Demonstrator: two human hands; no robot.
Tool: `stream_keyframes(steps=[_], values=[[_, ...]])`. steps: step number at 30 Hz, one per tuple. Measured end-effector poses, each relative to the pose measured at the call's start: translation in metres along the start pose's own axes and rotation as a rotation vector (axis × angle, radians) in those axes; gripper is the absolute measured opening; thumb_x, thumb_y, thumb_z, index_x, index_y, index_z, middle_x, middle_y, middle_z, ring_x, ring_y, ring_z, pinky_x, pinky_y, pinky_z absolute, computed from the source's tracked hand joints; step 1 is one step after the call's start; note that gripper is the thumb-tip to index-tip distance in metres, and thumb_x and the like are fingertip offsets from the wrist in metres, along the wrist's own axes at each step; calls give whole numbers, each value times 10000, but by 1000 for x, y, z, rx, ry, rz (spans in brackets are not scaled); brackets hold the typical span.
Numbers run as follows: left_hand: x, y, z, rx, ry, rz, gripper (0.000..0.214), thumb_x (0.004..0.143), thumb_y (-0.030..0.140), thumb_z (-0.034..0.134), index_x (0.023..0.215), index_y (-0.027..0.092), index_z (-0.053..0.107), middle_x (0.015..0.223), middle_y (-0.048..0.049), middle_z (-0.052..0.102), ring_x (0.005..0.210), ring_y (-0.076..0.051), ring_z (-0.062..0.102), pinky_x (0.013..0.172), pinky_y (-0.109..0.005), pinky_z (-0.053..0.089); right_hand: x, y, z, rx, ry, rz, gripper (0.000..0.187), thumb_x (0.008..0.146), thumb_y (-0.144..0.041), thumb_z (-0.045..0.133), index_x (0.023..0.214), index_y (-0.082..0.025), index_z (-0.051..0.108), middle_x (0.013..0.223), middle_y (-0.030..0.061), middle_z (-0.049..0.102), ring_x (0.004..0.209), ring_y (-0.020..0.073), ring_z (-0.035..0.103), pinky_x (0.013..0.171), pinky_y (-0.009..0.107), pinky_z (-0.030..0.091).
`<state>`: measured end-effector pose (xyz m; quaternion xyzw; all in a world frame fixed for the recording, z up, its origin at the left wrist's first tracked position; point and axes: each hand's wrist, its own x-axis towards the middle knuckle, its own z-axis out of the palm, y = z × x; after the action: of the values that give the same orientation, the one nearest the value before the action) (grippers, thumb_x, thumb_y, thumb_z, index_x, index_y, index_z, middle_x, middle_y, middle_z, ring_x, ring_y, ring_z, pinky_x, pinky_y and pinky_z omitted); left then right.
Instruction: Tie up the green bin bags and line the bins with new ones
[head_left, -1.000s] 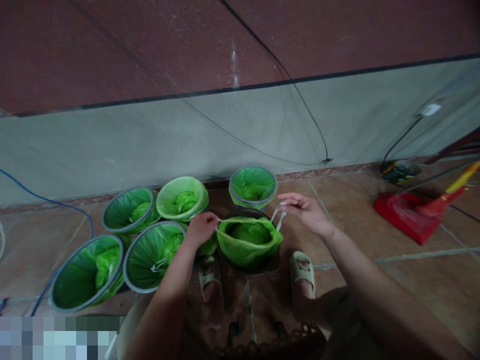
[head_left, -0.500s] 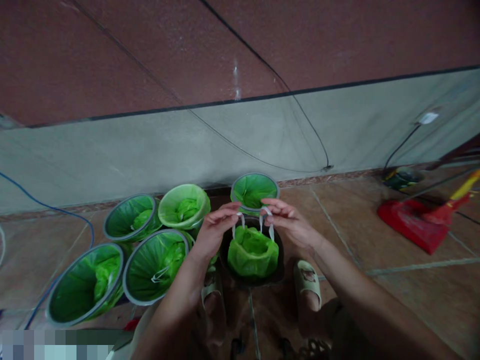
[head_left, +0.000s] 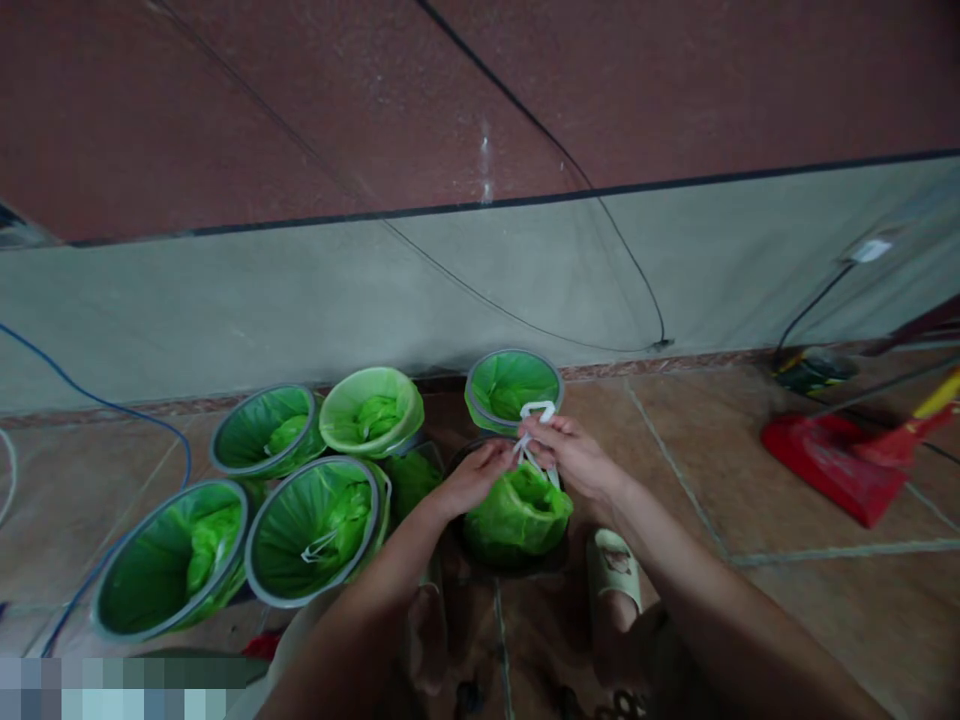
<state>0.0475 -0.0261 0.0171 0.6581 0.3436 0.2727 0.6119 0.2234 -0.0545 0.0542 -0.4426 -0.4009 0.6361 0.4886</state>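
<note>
A green plastic bag [head_left: 517,515] sits gathered inside a dark bin [head_left: 459,545] on the floor between my feet. My left hand [head_left: 474,478] and my right hand [head_left: 568,455] meet just above it. Both pinch the bag's white drawstring [head_left: 537,412], which loops up over my right fingers. The bag's mouth is drawn narrow under my hands.
Several grey-rimmed bins lined with green bags stand to the left and behind, the nearest [head_left: 315,530] beside my left arm and one [head_left: 513,386] just beyond my hands. A red dustpan [head_left: 832,455] lies at the right. Cables run along the wall [head_left: 300,310]. My slipper [head_left: 619,568] rests below.
My hands came together from the bag's two sides to its middle, pulling the drawstring in. The bag's wide mouth has closed up into a small bunch.
</note>
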Motion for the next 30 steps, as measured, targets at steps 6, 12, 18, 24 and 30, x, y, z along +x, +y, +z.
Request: stream_keyframes(steps=[6, 12, 18, 24, 30], values=[[0, -6, 12, 219, -77, 51, 406, 923, 472, 433, 868, 161, 687, 935, -52, 677, 919, -184, 585, 920, -318, 424, -6, -10, -9, 115, -31, -23, 370, 739, -508, 743, 733, -170, 592, 505, -86, 354, 434, 37, 231, 421, 209, 165], [4, -6, 11, -35, 207, -56, 353, 865, 479, 487, 730, 172, 599, 888, -59, 703, 853, -178, 621, 824, -293, 469, -5, -22, -28, 79, 152, -158, 313, 694, -398, 777, 904, -212, 638, 573, -84, 403, 451, 42, 249, 433, 201, 217], [13, -19, 5, -82, 447, -167, 290, 852, 382, 450, 668, 174, 536, 668, -18, 601, 588, -115, 530, 617, -245, 444, -15, -35, -32, 37, 67, -184, 343, 717, -421, 732, 1001, -239, 672, 832, 22, 645, 815, 160, 595, 794, 317, 483], [15, -23, 22, 310, 162, -163, 290, 877, 286, 415, 734, 165, 636, 577, 12, 529, 583, -124, 481, 602, -245, 406, -19, -35, -13, 98, -123, -163, 406, 711, -454, 683, 1064, -256, 659, 944, 54, 666, 963, 229, 617, 932, 451, 467], [5, -5, 38, 285, -155, -28, 314, 821, 208, 427, 924, 159, 720, 677, -7, 617, 640, -141, 511, 652, -251, 410, -9, -28, -5, 309, -104, -165, 373, 727, -424, 650, 1051, -239, 654, 896, 49, 656, 969, 216, 606, 974, 480, 466]])
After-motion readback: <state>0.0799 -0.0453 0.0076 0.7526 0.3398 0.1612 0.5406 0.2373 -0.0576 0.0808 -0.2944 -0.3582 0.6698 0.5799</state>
